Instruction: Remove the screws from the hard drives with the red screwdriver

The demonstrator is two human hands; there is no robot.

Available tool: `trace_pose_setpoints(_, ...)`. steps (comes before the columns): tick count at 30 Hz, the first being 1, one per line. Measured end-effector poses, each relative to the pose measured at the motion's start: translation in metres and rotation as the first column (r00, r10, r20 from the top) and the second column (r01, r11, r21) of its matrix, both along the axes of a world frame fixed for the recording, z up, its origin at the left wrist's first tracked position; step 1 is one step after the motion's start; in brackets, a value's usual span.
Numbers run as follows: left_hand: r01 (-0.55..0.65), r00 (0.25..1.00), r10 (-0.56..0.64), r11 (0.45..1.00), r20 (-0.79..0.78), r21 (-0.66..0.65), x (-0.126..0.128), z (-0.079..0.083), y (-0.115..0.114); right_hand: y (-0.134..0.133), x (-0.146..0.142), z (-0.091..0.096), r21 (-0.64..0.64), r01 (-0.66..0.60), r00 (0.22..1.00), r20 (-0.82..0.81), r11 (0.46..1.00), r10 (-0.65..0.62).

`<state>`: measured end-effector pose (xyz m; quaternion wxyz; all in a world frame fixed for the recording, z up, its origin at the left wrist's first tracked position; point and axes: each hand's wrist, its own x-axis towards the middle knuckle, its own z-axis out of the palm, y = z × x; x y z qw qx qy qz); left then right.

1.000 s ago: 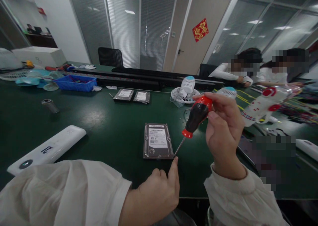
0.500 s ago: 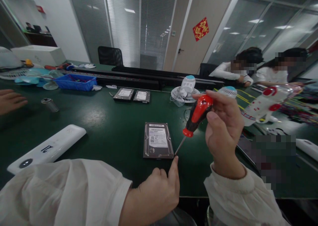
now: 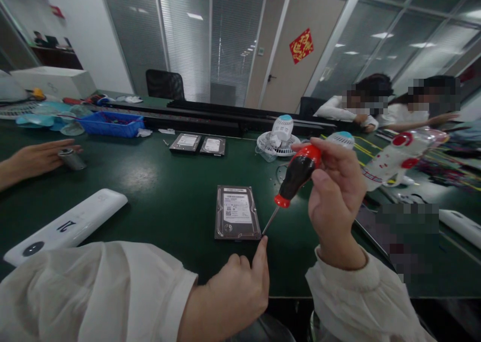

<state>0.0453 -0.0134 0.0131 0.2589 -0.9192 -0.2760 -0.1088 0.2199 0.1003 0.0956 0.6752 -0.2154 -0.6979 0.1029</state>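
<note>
A hard drive (image 3: 237, 214) with a white label lies flat on the green table. My right hand (image 3: 335, 194) is closed on the red and black handle of a screwdriver (image 3: 298, 174). The screwdriver tilts, its tip down at the drive's near right corner. My left hand (image 3: 240, 282) is at the near side, index finger stretched to that same corner, right by the tip. Its other fingers are curled; the thumb and anything between the fingers are hidden.
Two more hard drives (image 3: 212, 145) lie farther back. A white device marked 21 (image 3: 67, 226) is at left. Another person's hand (image 3: 37, 159) touches a metal cylinder (image 3: 71, 160). Behind are a blue bin (image 3: 112, 126) and a small white fan (image 3: 280, 136).
The screwdriver handle has turned, showing a black side where red faced me, while its tip stays at the corner. Another person's hand has reached in from the left to the metal cylinder.
</note>
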Motion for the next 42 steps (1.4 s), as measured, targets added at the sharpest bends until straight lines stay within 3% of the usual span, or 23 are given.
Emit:
trace_pose_setpoints(6, -0.003, 1.000, 0.003, 1.000, 0.011, 0.007, 0.0009, -0.0013, 0.0005, -0.0025, -0.0024, 0.0059, 0.118, 0.164, 0.984, 0.048, 0.979, -0.170)
trace_pose_setpoints(10, 0.006, 1.000, -0.006, 1.000, 0.004, 0.001, -0.0001, 0.0017, 0.0009, -0.0014, -0.0019, 0.0013, -0.004, 0.022, 1.000, 0.000, 1.000, -0.022)
trace_pose_setpoints(14, 0.007, 1.000, -0.007, 1.000, -0.009, -0.007, -0.0010, 0.0037, 0.0001, 0.0007, -0.0027, -0.0027, -0.012, -0.050, 0.999, -0.016, 0.999, 0.050)
trace_pose_setpoints(21, 0.000, 1.000, 0.000, 1.000, -0.009, -0.001, -0.0006, 0.0000, -0.0005, -0.0017, -0.0021, 0.0037, 0.078, 0.172, 0.983, 0.044, 0.982, -0.176)
trace_pose_setpoints(28, -0.005, 1.000, 0.005, 1.000, -0.012, -0.011, -0.0004, 0.0013, 0.0000, -0.0025, -0.0028, -0.0010, -0.020, 0.012, 1.000, 0.024, 1.000, -0.012)
trace_pose_setpoints(33, -0.005, 1.000, 0.005, 1.000, -0.015, -0.005, -0.0003, 0.0008, -0.0012, -0.0032, -0.0024, 0.0015, 0.108, 0.115, 0.987, 0.102, 0.987, -0.126)
trace_pose_setpoints(35, -0.007, 1.000, 0.007, 1.000, -0.018, -0.008, -0.0005, 0.0007, -0.0013, -0.0032, -0.0019, 0.0017, 0.098, 0.141, 0.982, 0.110, 0.985, -0.151)
trace_pose_setpoints(42, -0.013, 0.999, 0.011, 0.999, -0.054, -0.047, -0.0008, -0.0012, -0.0003, -0.0003, -0.0017, -0.0017, 0.037, -0.011, 0.999, 0.042, 0.999, 0.010)
